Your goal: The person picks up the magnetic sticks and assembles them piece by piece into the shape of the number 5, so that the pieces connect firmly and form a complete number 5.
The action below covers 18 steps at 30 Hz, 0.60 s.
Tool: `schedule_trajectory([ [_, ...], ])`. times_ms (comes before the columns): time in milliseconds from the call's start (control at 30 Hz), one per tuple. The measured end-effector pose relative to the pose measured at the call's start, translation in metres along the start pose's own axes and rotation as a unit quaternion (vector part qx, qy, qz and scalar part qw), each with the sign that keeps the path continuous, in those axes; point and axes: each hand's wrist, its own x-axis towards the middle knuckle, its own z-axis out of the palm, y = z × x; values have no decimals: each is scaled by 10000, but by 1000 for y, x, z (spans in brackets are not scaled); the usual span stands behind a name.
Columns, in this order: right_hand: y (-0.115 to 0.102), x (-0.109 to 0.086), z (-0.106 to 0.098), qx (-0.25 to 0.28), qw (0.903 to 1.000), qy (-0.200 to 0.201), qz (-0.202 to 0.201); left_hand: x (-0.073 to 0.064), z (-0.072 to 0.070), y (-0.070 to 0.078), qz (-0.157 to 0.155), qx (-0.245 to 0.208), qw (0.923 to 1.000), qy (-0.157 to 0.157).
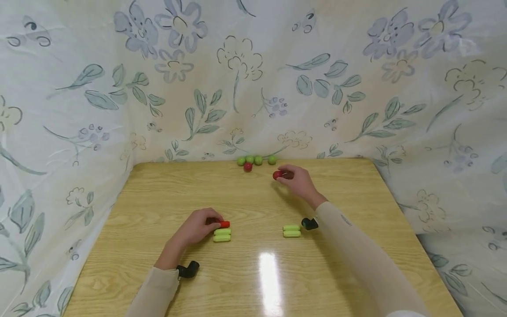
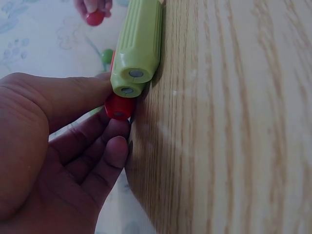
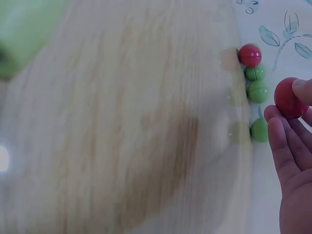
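Note:
My left hand [image 1: 199, 226] holds a short red stick [image 1: 224, 224] between thumb and fingers at the table. Two light green sticks [image 1: 222, 238] lie side by side right against it; in the left wrist view the red stick [image 2: 119, 107] and the green stick [image 2: 139, 44] show grey discs in their ends. Over the far part of the table, my right hand [image 1: 299, 181] pinches a red ball [image 1: 277, 175] between thumb and fingertips. Beyond it, several green balls [image 1: 258, 160] line the back edge, with another red ball [image 1: 247, 167] just in front of them.
Two more light green sticks [image 1: 292, 234] lie together right of the middle of the wooden table [image 1: 253, 198]. Black wrist devices [image 1: 188, 269] stick out from both wrists. Flowered cloth [image 1: 253, 88] hangs behind the table and along its sides.

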Motion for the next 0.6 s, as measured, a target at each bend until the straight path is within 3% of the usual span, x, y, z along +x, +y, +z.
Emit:
schedule_trajectory([
  [333, 8, -15, -11, -133, 9996, -188, 169, -2, 1, -1, 34, -21, 10000, 40],
  [600, 17, -25, -8, -81, 9990, -322, 291, -3, 2, 0, 57, 10, 10000, 69],
])
